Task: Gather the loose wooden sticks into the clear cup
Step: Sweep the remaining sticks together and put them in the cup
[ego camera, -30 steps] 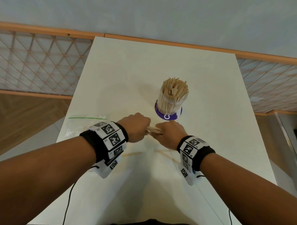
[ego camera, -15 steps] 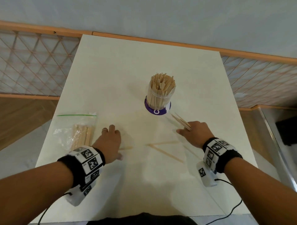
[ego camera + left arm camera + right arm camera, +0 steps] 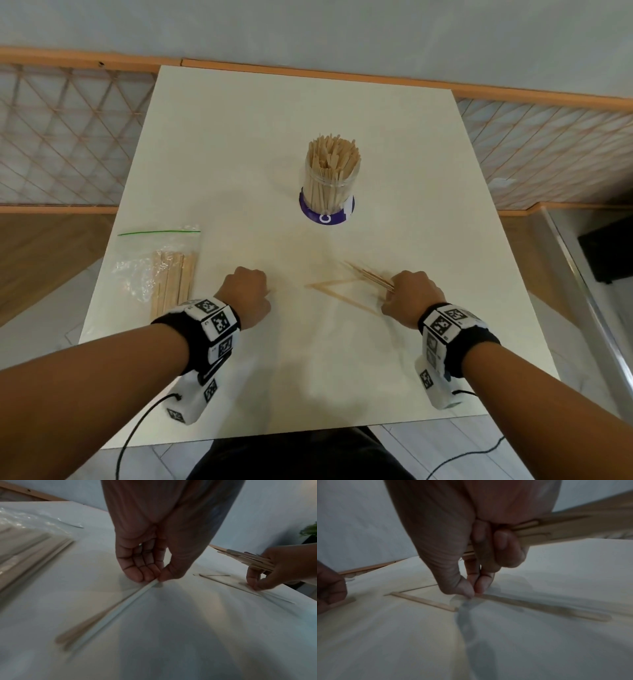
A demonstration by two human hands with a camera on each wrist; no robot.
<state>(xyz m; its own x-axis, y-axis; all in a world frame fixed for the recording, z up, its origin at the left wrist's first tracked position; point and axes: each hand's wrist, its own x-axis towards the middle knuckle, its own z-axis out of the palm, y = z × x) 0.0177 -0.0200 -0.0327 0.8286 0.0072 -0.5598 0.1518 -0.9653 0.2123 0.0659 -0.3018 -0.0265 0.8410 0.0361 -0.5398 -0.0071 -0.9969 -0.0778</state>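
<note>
The clear cup (image 3: 330,186), packed with upright wooden sticks, stands on a purple disc at the table's middle. Two loose sticks (image 3: 342,294) lie in a V on the white table (image 3: 394,359) between my hands. My left hand (image 3: 247,295) (image 3: 154,578) is curled and pinches the end of one stick (image 3: 109,612) flat on the table. My right hand (image 3: 409,296) grips a bundle of sticks (image 3: 368,275) (image 3: 556,530) with its outer fingers. Its thumb and forefinger (image 3: 473,589) pinch the end of another stick (image 3: 547,608) on the table.
A clear zip bag (image 3: 161,267) with several sticks inside lies at the table's left edge, just left of my left hand. A lattice railing (image 3: 68,137) and wall run behind the table. Cables hang from both wrist units over the near edge.
My hands parted from the middle. The left one moved left and curled down onto a stick. The right one carried the bundle right, then dropped to a stick on the table.
</note>
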